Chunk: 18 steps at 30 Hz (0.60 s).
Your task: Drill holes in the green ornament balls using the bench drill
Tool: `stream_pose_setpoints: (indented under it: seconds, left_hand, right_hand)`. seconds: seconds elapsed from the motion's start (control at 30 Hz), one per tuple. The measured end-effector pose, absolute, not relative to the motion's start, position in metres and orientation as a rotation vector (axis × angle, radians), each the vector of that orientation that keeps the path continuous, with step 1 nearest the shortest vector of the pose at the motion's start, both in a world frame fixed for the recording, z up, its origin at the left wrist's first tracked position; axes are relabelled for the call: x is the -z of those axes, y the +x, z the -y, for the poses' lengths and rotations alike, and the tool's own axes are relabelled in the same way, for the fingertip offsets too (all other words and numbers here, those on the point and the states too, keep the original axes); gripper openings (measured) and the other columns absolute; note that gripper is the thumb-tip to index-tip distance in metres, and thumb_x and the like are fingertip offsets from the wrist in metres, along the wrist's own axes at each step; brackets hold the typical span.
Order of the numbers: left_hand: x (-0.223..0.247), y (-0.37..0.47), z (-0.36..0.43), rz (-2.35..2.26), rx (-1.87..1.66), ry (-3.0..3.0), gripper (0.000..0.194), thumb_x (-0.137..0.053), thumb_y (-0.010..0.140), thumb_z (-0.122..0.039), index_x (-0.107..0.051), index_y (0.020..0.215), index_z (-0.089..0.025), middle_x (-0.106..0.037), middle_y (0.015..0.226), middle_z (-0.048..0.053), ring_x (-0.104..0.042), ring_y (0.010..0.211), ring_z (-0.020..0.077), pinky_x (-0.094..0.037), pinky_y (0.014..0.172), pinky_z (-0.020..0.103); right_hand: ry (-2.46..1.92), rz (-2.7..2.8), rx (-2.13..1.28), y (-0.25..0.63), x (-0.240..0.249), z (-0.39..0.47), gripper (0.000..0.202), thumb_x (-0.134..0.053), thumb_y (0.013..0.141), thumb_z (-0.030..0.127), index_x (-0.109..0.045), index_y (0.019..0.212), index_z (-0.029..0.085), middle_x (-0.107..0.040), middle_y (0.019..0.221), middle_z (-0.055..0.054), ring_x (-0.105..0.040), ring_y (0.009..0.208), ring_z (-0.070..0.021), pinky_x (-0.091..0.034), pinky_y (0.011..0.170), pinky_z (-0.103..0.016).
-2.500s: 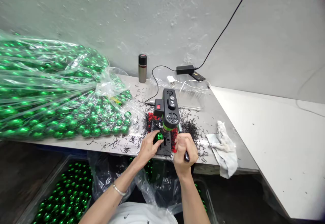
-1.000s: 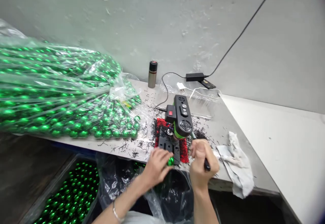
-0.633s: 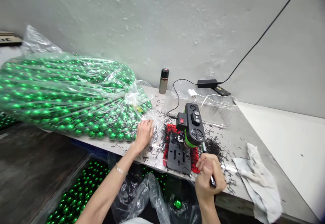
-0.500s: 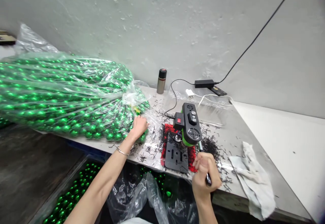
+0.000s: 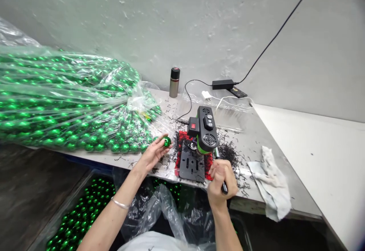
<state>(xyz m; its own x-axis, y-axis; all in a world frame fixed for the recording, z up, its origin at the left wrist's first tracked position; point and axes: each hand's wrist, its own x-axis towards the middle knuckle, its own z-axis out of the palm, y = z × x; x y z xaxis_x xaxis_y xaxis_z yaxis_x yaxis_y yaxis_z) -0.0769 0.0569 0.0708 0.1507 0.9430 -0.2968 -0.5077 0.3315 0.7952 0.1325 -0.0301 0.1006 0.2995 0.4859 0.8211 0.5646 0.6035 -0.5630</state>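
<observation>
Between the fingers of my left hand (image 5: pixel 155 153) is a shiny green ball (image 5: pixel 167 141), held just left of a small black machine (image 5: pixel 208 129). My right hand (image 5: pixel 222 182) is wrapped round the machine's lever handle (image 5: pixel 225 187), whose black end sticks out below the fist. Under the machine's head lies a black slotted base plate (image 5: pixel 191 167) on a red mat (image 5: pixel 177 161) strewn with black bits. Beside my left hand, a big clear plastic bag (image 5: pixel 85 103) full of green balls covers the table's left side.
A flask (image 5: pixel 174 82) stands near the wall. Behind the machine lie a power adapter (image 5: pixel 222 84) and a white plug (image 5: pixel 206 95). Black scraps (image 5: pixel 228 152) litter the table; a white cloth (image 5: pixel 269 182) hangs over its front edge. More green balls (image 5: pixel 82 209) fill a lined container below.
My left hand has come away from the bag's opening and now shows a green ball in its fingers. My right hand still grips the lever. The whole view has shifted slightly.
</observation>
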Motion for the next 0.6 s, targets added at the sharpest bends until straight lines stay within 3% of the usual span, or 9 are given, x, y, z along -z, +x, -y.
stream_pose_setpoints:
  seconds: [0.17, 0.33, 0.47, 0.6]
  left_hand:
    - [-0.051, -0.043, -0.035, -0.863, -1.047, 0.467, 0.035, -0.070, 0.087, -0.016, -0.067, 0.122, -0.017, -0.076, 0.103, 0.009, -0.074, 0.094, 0.0174, -0.060, 0.092, 0.031]
    - [-0.044, -0.026, -0.031, -0.861, -1.058, 0.408, 0.030, -0.069, 0.087, -0.014, -0.069, 0.117, -0.016, -0.076, 0.100, 0.007, -0.074, 0.095, 0.0172, -0.061, 0.093, 0.030]
    - [-0.044, -0.021, -0.031, -0.901, -1.076, 0.356, 0.025, -0.073, 0.082, -0.008, -0.073, 0.106, -0.015, -0.077, 0.094, 0.005, -0.074, 0.083, 0.0137, -0.063, 0.086, 0.026]
    - [-0.048, -0.018, -0.031, -0.939, -1.028, 0.241, 0.007, -0.074, 0.082, -0.010, -0.072, 0.087, -0.012, -0.074, 0.077, 0.003, -0.071, 0.065, 0.0116, -0.061, 0.059, 0.017]
  right_hand:
    - [-1.026, 1.352, 0.046, 0.135, -0.110, 0.030, 0.032, -0.045, 0.095, 0.012, -0.045, 0.064, 0.021, -0.052, 0.065, 0.001, -0.051, 0.061, -0.0121, -0.039, 0.056, -0.027]
    - [-1.019, 1.387, 0.050, 0.137, -0.119, 0.029, 0.032, -0.045, 0.095, 0.011, -0.044, 0.064, 0.021, -0.050, 0.065, 0.002, -0.051, 0.061, -0.0115, -0.039, 0.057, -0.027]
    - [-1.013, 1.389, 0.035, 0.137, -0.125, 0.028, 0.032, -0.044, 0.095, 0.011, -0.044, 0.065, 0.021, -0.048, 0.064, 0.002, -0.051, 0.062, -0.0119, -0.039, 0.058, -0.027]
    - [-1.044, 1.389, 0.021, 0.137, -0.131, 0.028, 0.033, -0.045, 0.096, 0.014, -0.042, 0.064, 0.022, -0.046, 0.062, 0.002, -0.051, 0.062, -0.0127, -0.039, 0.058, -0.029]
